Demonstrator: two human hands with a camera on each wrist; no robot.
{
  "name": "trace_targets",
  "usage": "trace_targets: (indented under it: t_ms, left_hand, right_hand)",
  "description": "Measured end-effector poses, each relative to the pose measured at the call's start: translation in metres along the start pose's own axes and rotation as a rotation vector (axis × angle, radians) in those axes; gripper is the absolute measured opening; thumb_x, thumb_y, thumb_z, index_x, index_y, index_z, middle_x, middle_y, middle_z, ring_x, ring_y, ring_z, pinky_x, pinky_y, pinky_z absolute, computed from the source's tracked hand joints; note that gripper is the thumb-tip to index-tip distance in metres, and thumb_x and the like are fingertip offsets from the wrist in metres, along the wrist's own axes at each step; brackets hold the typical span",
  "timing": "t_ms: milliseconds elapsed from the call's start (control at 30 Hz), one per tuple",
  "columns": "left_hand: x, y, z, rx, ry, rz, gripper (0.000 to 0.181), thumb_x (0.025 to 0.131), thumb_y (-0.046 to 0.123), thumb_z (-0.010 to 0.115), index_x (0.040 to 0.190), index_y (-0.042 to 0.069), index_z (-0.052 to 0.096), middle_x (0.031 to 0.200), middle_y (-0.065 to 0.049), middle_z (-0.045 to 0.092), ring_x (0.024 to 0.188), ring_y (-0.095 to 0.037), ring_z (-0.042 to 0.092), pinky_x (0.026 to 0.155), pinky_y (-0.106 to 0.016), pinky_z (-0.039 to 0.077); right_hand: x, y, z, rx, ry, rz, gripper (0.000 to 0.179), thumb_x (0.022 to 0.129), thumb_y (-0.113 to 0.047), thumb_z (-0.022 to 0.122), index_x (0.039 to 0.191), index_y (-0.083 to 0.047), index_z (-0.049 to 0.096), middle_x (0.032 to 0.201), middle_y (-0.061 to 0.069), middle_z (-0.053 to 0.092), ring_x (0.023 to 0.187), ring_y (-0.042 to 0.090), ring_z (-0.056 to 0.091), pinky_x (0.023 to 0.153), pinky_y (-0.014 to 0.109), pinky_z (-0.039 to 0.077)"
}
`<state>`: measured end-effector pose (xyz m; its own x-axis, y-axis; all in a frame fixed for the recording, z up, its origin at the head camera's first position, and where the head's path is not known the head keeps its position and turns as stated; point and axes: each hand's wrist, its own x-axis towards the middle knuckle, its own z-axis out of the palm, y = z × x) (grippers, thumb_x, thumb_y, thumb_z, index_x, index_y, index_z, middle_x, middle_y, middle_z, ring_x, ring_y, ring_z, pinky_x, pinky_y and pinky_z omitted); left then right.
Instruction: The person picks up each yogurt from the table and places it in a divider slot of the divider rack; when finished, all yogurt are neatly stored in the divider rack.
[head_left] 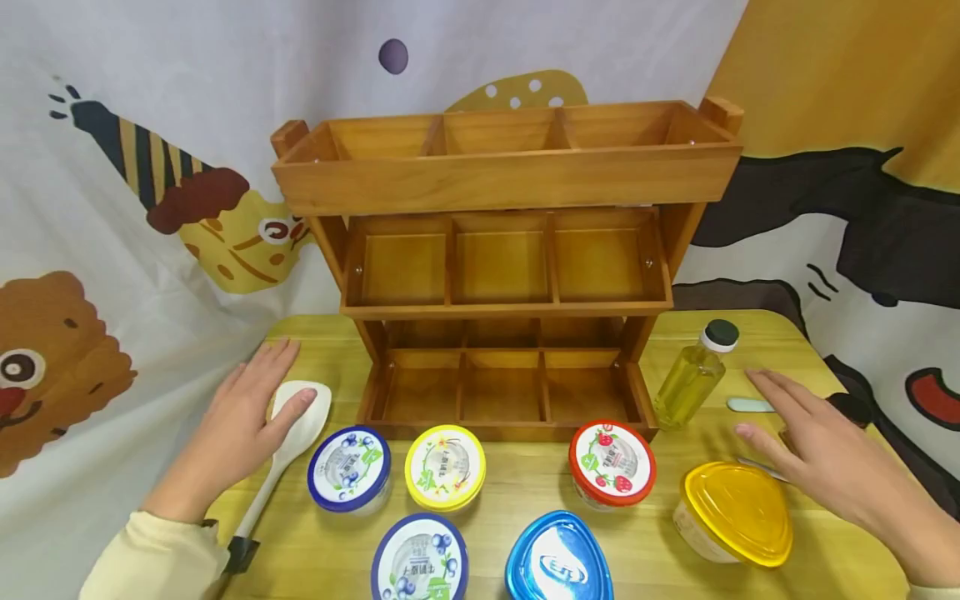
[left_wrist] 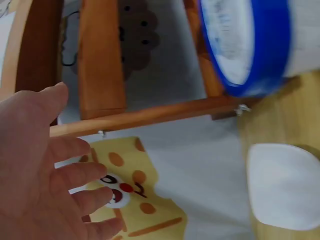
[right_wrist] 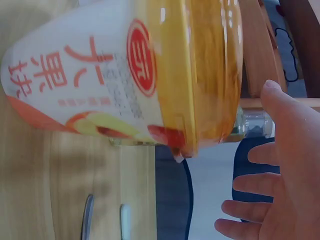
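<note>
My left hand (head_left: pixel 243 417) is held with its fingers straight, beside a white spatula (head_left: pixel 309 425) on the left of the table. Nothing is in it. On the right, my right hand (head_left: pixel 840 458) is likewise empty, fingers extended, near a pale green handle (head_left: pixel 742 405). In front of it stands a tub with a yellow lid (head_left: pixel 738 512), which fills much of the right wrist view. Part of a thin metal utensil (head_left: pixel 763 468) shows between that tub and the hand, which hides its other end. A bottle of yellow liquid (head_left: pixel 686 387) stands left of the right hand.
A three-tier wooden rack (head_left: pixel 506 187) with divided compartments stands at the back centre. Before it are round cups with blue (head_left: pixel 349 468), yellow (head_left: pixel 446 468) and red (head_left: pixel 612 463) lids. Nearer are another blue-rimmed cup (head_left: pixel 420 562) and a shiny blue-lidded tub (head_left: pixel 559 562).
</note>
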<state>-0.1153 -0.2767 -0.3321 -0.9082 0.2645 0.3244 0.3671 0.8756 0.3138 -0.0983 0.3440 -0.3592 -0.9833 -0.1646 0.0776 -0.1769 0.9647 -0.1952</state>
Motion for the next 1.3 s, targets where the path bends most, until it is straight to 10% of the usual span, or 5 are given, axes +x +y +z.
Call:
trace_targets:
  t_ms: [567, 833, 1300]
  left_hand:
    - [0.060, 0.007, -0.023, -0.269, 0.157, -0.110, 0.059, 0.102, 0.031, 0.052, 0.154, 0.009, 0.033, 0.154, -0.023, 0.039, 0.133, -0.049, 0.042, 0.103, -0.065, 0.037]
    - [0.088, 0.004, -0.022, -0.465, 0.126, -0.257, 0.061, 0.101, 0.043, 0.051, 0.156, 0.024, 0.030, 0.159, -0.009, 0.035, 0.141, -0.036, 0.039, 0.111, -0.057, 0.035]
    - [0.129, 0.006, -0.006, -0.615, 0.062, -0.272, 0.073, 0.098, 0.043, 0.056, 0.158, 0.025, 0.020, 0.164, -0.004, 0.023, 0.150, -0.030, 0.024, 0.118, -0.054, 0.028]
  right_hand:
    - [-0.025, -0.009, 0.006, 0.022, -0.040, 0.043, 0.083, 0.094, -0.055, 0.058, 0.154, -0.007, 0.027, 0.148, 0.031, 0.036, 0.124, 0.059, 0.039, 0.089, 0.078, 0.033]
    - [-0.037, -0.006, 0.008, 0.073, -0.021, 0.072, 0.081, 0.096, -0.049, 0.059, 0.155, -0.005, 0.025, 0.147, 0.033, 0.036, 0.119, 0.054, 0.045, 0.085, 0.075, 0.038]
    - [-0.055, 0.004, 0.026, 0.140, 0.001, 0.106, 0.077, 0.096, -0.043, 0.061, 0.153, -0.002, 0.028, 0.144, 0.033, 0.040, 0.112, 0.055, 0.052, 0.081, 0.072, 0.043]
